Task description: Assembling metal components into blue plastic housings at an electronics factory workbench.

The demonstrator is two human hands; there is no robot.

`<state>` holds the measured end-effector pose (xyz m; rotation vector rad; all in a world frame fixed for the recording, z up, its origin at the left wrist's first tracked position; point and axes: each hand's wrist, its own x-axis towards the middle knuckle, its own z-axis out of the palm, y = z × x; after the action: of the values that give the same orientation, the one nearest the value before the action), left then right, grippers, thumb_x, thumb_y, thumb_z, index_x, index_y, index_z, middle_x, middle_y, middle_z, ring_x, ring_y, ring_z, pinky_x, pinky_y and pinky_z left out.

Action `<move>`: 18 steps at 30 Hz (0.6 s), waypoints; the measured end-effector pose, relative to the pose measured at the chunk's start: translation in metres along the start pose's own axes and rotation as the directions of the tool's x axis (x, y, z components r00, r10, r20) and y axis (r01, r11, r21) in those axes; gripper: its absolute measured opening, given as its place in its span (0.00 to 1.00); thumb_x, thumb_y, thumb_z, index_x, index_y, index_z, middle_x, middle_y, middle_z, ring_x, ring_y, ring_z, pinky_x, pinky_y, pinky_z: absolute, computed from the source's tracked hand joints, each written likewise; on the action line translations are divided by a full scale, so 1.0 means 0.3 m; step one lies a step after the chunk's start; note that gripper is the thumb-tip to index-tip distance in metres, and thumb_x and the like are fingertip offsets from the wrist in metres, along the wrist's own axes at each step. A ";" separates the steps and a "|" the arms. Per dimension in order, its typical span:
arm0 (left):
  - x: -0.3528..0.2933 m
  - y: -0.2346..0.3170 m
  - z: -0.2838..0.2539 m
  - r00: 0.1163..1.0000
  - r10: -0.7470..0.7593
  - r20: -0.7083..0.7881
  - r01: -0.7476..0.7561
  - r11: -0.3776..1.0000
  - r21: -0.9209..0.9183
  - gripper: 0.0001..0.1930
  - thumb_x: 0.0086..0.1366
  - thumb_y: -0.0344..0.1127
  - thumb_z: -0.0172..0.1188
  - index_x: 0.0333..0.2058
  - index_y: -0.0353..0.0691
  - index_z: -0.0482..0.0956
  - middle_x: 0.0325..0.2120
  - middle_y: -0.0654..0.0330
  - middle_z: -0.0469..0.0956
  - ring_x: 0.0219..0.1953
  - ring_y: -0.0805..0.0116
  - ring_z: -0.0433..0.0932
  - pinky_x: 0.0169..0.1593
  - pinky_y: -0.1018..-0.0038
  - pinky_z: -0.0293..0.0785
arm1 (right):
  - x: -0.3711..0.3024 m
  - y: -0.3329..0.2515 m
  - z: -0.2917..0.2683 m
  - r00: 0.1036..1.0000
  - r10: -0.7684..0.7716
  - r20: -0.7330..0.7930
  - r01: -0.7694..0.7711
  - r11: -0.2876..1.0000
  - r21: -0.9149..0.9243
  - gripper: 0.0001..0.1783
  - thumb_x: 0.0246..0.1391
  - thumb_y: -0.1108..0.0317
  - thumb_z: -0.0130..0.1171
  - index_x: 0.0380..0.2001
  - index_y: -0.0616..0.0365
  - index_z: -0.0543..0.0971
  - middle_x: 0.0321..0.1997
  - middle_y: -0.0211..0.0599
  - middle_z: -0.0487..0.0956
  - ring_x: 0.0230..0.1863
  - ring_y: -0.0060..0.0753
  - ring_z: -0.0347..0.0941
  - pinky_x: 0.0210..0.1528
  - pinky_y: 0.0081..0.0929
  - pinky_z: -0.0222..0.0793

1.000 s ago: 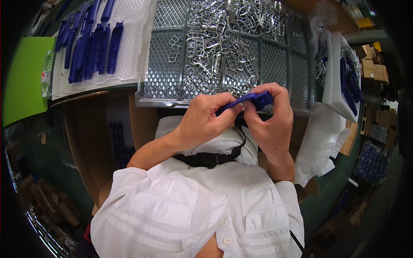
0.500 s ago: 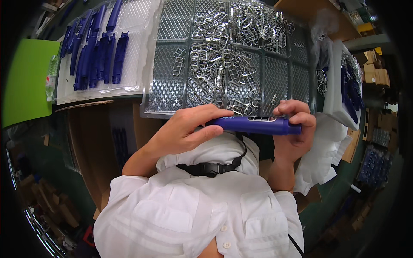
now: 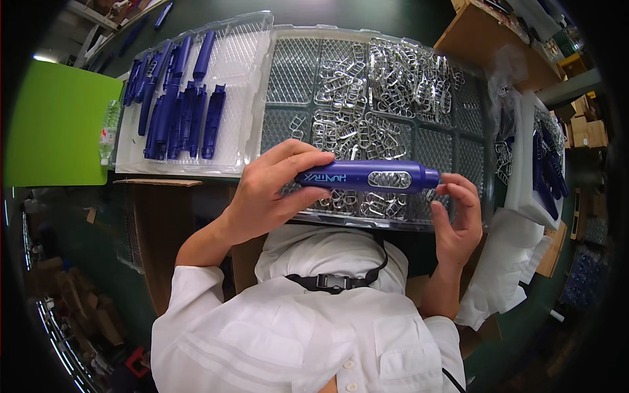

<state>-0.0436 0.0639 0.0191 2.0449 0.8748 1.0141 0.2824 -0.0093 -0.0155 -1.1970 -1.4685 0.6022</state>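
One blue tube (image 3: 359, 175) pinched level above a tray (image 3: 288, 72) of clips (image 3: 403, 82) by the left hand (image 3: 263, 190), seemingly to show its window (image 3: 389, 179), with right hand (image 3: 458, 219) half-spread at the tube's tip (image 3: 432, 178), contact unclear.

White short-sleeved shirt (image 3: 282, 347), chest pockets (image 3: 411, 367) (pale buttons (image 3: 349, 364)), black buckled strap (image 3: 333, 282).

The dark-blue cylindrical plastic handle (image 3: 354, 177) is presented with a smooth, semi-gloss surface; its oval silver inset (image 3: 389, 179) is finished in bright metal. The silver looped metal clips (image 3: 409, 78) are polished and reflective. The clear compartmented plastic tray (image 3: 289, 70) is glossy and textured with a diamond pattern. The white cloth shirt (image 3: 288, 334) and lime-green rectangular panel (image 3: 59, 124) are matt-surfaced.
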 end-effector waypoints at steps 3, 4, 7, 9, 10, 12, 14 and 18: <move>0.064 -0.022 -0.034 1.000 -0.008 -0.014 0.009 0.997 0.073 0.25 0.59 0.28 0.75 0.55 0.35 0.82 0.44 0.52 0.83 0.44 0.58 0.84 0.47 0.67 0.81 | -0.009 0.018 -0.026 0.997 0.067 -0.028 -0.066 0.998 0.013 0.19 0.56 0.87 0.64 0.50 0.63 0.78 0.59 0.48 0.78 0.51 0.33 0.79 0.58 0.30 0.73; 0.081 -0.031 -0.041 0.999 -0.033 -0.042 0.036 0.997 0.072 0.25 0.58 0.28 0.76 0.55 0.35 0.82 0.44 0.53 0.83 0.44 0.59 0.84 0.48 0.69 0.81 | -0.013 0.028 -0.040 0.995 0.103 -0.020 -0.103 0.995 0.011 0.18 0.56 0.87 0.63 0.49 0.63 0.78 0.59 0.47 0.78 0.50 0.32 0.79 0.58 0.30 0.73; 0.176 -0.074 -0.078 0.998 -0.013 -0.062 0.023 0.985 0.169 0.24 0.59 0.28 0.76 0.55 0.35 0.83 0.44 0.53 0.83 0.44 0.61 0.84 0.48 0.70 0.81 | -0.019 0.038 -0.053 0.986 0.155 -0.060 -0.155 0.988 0.008 0.15 0.56 0.87 0.62 0.47 0.64 0.79 0.57 0.45 0.79 0.49 0.32 0.79 0.56 0.29 0.74; 0.265 -0.134 -0.111 0.995 -0.050 -0.089 0.070 0.970 0.233 0.22 0.62 0.30 0.74 0.55 0.37 0.83 0.44 0.56 0.84 0.45 0.65 0.84 0.47 0.71 0.81 | -0.027 0.056 -0.073 0.976 0.202 -0.086 -0.206 0.978 -0.042 0.14 0.56 0.87 0.62 0.45 0.63 0.79 0.56 0.44 0.80 0.48 0.31 0.79 0.55 0.28 0.75; 0.324 -0.190 -0.127 0.985 -0.068 -0.160 0.104 0.968 0.230 0.20 0.63 0.31 0.73 0.54 0.39 0.84 0.45 0.57 0.84 0.44 0.68 0.84 0.46 0.73 0.80 | -0.024 0.061 -0.077 0.975 0.201 -0.098 -0.206 0.977 -0.047 0.14 0.56 0.87 0.62 0.45 0.63 0.79 0.56 0.44 0.80 0.48 0.31 0.79 0.55 0.28 0.75; 0.499 -0.334 -0.177 0.966 -0.059 -0.251 0.132 0.949 0.288 0.18 0.66 0.35 0.73 0.54 0.40 0.85 0.43 0.57 0.85 0.41 0.70 0.84 0.42 0.74 0.80 | -0.025 0.053 -0.089 0.969 0.206 -0.134 -0.217 0.973 -0.074 0.13 0.56 0.86 0.61 0.44 0.64 0.80 0.54 0.42 0.81 0.48 0.30 0.79 0.54 0.27 0.75; 0.701 -0.550 -0.266 0.926 -0.027 -0.378 0.177 0.914 0.366 0.20 0.65 0.43 0.74 0.51 0.38 0.87 0.39 0.55 0.88 0.38 0.68 0.85 0.43 0.71 0.79 | -0.029 0.043 -0.100 0.963 0.223 -0.153 -0.239 0.967 -0.092 0.13 0.57 0.86 0.61 0.44 0.64 0.80 0.54 0.42 0.81 0.48 0.30 0.79 0.53 0.26 0.75; 1.008 -1.043 -0.527 0.785 -0.300 -0.542 0.414 0.905 0.099 0.31 0.67 0.51 0.71 0.60 0.34 0.80 0.42 0.51 0.88 0.42 0.67 0.85 0.49 0.72 0.80 | -0.011 0.034 -0.076 0.944 0.285 -0.167 -0.308 0.942 -0.133 0.12 0.58 0.85 0.61 0.45 0.64 0.80 0.54 0.41 0.82 0.47 0.28 0.80 0.52 0.26 0.75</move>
<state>-0.1170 0.5170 -0.0419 1.6762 1.6541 1.3132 0.3069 -0.0139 -0.0192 -1.5724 -1.2385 0.5944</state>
